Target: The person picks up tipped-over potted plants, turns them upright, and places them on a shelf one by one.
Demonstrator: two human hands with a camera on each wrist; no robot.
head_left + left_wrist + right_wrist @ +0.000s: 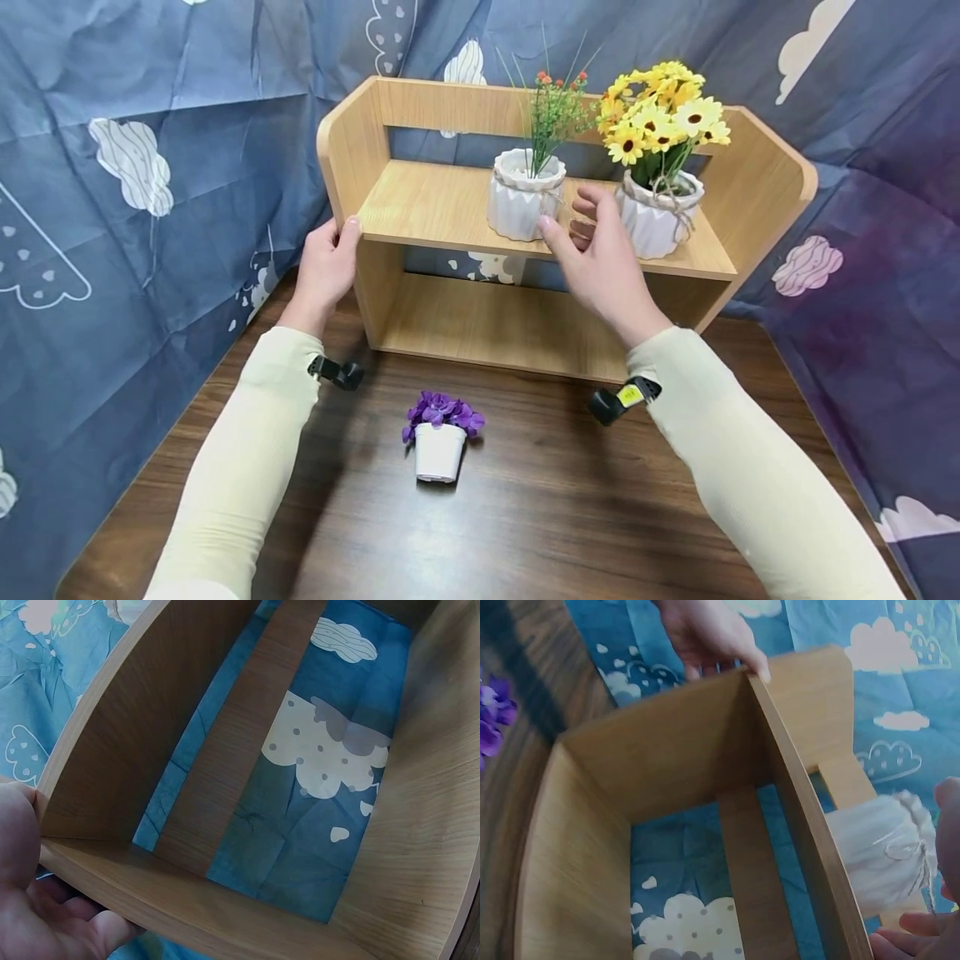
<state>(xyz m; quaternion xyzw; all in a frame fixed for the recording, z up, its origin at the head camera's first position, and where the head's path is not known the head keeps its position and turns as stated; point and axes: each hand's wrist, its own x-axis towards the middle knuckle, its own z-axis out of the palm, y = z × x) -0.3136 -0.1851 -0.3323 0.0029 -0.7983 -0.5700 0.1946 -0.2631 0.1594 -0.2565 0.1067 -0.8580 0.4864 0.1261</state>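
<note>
A two-tier wooden shelf stands on the table. My left hand grips its left side panel at the upper board's height, with the thumb on the front edge and fingers around the outer face. In the left wrist view, that hand wraps the panel's edge. My right hand is at the right side of a white ribbed pot of red-flowered greenery on the upper board. Its thumb tip overlaps the pot; the other fingers are loosely bent, with a gap before the pot. The pot's twine bow shows in the right wrist view.
Right of my right hand, a white pot of yellow flowers stands on the upper board. A small white pot with purple flowers lies on the dark wooden table. Blue cloud-patterned cloth hangs behind.
</note>
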